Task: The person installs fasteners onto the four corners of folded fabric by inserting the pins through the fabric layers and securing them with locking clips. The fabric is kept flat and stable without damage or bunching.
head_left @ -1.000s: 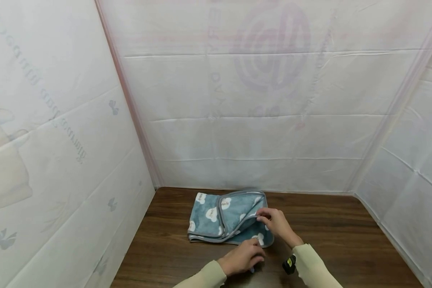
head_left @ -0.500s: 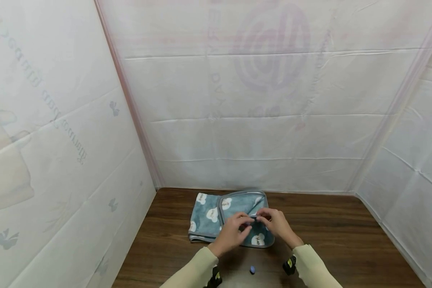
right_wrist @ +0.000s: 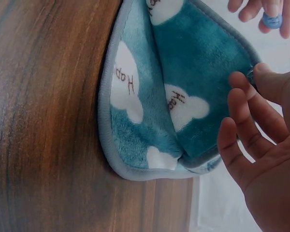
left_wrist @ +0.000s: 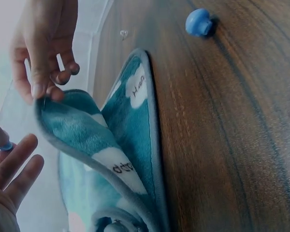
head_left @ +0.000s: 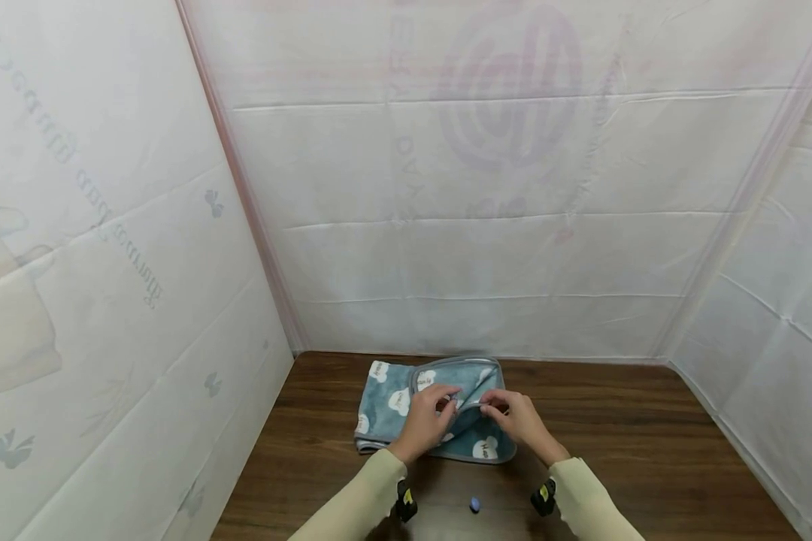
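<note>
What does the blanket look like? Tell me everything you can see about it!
The blanket is blue-green, with white cloud-like patches, some with brownish letters, and grey edging. It looks soft and fluffy, like plush cloth. It lies folded in layers on the brown wooden table, towards the far side. The right hand pinches the edge of an upper layer and holds it up, so the fold gapes open below. Some of its underside is hidden.

Pale green sleeves (head_left: 585,496), black wrist cameras (head_left: 543,498)
</note>
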`<state>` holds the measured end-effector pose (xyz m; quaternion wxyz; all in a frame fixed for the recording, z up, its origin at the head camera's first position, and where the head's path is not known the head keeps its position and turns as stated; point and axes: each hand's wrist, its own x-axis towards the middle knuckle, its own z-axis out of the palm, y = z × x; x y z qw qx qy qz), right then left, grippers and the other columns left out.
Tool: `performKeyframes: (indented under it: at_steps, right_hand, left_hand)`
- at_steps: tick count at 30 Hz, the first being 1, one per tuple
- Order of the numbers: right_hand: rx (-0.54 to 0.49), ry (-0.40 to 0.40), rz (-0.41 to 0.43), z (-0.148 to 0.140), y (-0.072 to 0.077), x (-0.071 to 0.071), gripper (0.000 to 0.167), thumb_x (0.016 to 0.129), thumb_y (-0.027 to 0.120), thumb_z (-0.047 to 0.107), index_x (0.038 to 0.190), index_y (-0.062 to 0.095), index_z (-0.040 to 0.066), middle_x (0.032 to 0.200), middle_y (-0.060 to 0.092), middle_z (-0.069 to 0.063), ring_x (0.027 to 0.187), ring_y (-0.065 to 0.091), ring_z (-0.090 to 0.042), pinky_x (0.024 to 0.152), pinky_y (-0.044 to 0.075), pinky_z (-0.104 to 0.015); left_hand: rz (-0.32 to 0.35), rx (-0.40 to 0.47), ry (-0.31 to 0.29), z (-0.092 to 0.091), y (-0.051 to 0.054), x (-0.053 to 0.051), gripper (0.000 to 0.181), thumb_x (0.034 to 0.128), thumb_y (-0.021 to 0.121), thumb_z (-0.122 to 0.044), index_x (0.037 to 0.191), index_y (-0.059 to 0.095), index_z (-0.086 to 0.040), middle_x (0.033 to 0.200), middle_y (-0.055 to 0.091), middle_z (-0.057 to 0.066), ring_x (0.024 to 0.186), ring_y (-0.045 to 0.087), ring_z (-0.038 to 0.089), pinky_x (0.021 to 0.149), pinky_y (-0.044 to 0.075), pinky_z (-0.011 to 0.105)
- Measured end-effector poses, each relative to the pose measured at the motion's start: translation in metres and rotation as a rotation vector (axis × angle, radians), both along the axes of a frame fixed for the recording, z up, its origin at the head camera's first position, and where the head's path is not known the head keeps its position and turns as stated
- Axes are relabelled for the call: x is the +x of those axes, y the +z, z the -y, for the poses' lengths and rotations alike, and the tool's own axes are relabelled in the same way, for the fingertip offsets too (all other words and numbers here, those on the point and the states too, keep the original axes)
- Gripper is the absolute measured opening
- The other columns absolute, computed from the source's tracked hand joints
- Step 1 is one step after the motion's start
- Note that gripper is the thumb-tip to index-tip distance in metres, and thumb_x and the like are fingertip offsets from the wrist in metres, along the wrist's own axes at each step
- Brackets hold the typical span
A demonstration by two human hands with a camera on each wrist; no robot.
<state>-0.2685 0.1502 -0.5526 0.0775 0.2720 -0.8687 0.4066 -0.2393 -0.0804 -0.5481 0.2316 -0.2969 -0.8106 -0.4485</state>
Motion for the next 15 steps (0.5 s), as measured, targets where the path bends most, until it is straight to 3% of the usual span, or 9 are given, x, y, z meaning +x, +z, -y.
performKeyframes:
  at_steps: [8,15]
  right_hand:
    - [-0.005,-0.005,0.03,0.001,0.002,0.0,0.007,0.093,0.077,0.014,0.1,0.076,0.014,0.087,0.074,0.006,0.076,0.067,-0.008,0.067,0.056,-0.026]
    - [0.007,0.01,0.032,0.001,0.004,-0.001,0.009,0.091,0.079,0.011,0.1,0.077,0.012,0.089,0.074,0.004,0.077,0.068,-0.008,0.067,0.056,-0.026]
  left_hand:
    - [0.166,0.054,0.006,0.004,-0.005,-0.011,0.027,0.0981,0.066,0.003,0.125,0.07,0.0,0.101,0.072,0.023,0.072,0.075,0.028,0.062,0.055,0.02]
    - [0.247,0.066,-0.001,0.007,-0.009,-0.015,0.027,0.0992,0.063,0.003,0.126,0.069,0.005,0.104,0.073,0.024,0.072,0.075,0.032,0.057,0.052,0.019]
